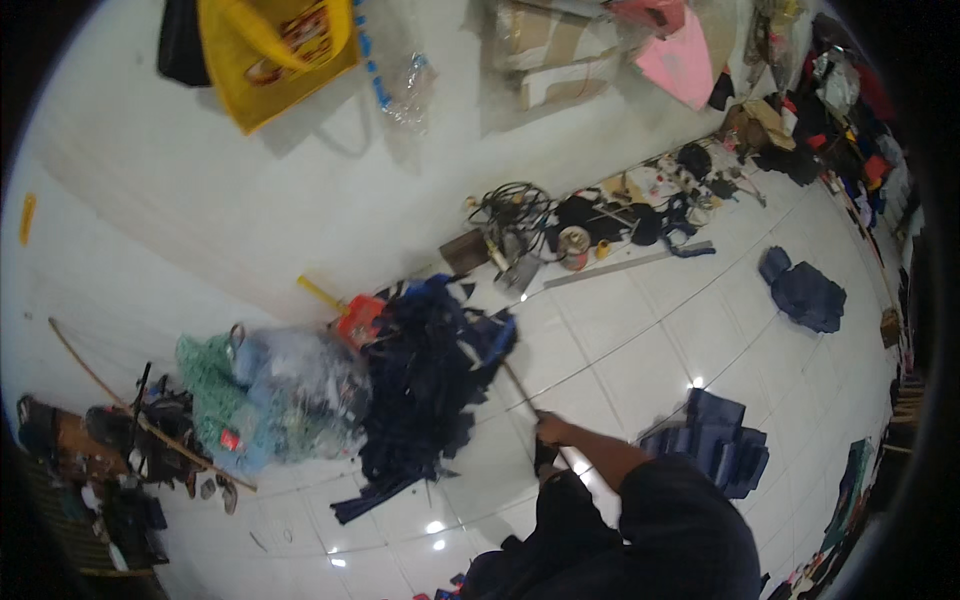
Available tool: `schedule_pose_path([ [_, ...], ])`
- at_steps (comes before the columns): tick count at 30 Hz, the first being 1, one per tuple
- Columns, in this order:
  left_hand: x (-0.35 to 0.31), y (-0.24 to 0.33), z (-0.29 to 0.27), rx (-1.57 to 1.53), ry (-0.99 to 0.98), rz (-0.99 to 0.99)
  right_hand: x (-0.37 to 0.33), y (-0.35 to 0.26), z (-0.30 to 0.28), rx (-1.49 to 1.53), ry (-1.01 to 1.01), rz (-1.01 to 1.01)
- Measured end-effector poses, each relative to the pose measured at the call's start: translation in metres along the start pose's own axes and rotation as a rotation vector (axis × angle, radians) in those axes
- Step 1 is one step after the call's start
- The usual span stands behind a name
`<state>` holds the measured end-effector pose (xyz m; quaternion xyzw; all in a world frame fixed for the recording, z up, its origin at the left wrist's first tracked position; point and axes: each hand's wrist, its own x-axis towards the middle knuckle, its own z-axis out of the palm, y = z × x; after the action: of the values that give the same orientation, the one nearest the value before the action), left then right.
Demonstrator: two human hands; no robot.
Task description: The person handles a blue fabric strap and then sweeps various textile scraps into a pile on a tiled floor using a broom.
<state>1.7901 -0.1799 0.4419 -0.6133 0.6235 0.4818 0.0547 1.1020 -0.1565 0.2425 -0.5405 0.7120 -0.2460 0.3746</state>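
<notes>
My right hand (552, 428) is closed around a thin stick-like handle (520, 386), with the arm in a dark sleeve coming from the lower right. The handle slants up and left to the edge of a large heap of dark blue cloth scraps (415, 380). Whatever is at its far end is lost against the heap, so I cannot tell its kind. My left hand does not show. Close to my right forearm lies a stack of folded dark blue cloth pieces (705, 445) on the tiled floor.
Left of the heap sit a clear plastic bag (310, 390) and a green net-like bundle (212, 385). A red dustpan (360, 318) leans behind it. Along the wall lie coiled cables (512, 210), tools and a long metal bar (605, 268). More dark blue cloth (808, 297) rests at right.
</notes>
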Motion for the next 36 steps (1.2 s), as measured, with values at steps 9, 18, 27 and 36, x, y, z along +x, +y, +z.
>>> schedule_pose_path([
  [9,0.146,0.38,0.064,0.126,-0.026,0.308,0.096,-0.125,-0.121,1.269,-0.113,0.494],
  [18,0.22,0.666,0.095,0.29,0.069,1.339,0.185,-0.191,-0.166,0.986,0.186,-0.323],
  [27,0.432,0.736,-0.059,-0.185,0.294,0.98,0.136,-0.147,-0.246,0.31,0.269,0.275],
  [36,0.646,0.76,-0.105,0.228,0.543,0.347,-0.208,-0.039,-0.037,0.753,0.551,1.511],
])
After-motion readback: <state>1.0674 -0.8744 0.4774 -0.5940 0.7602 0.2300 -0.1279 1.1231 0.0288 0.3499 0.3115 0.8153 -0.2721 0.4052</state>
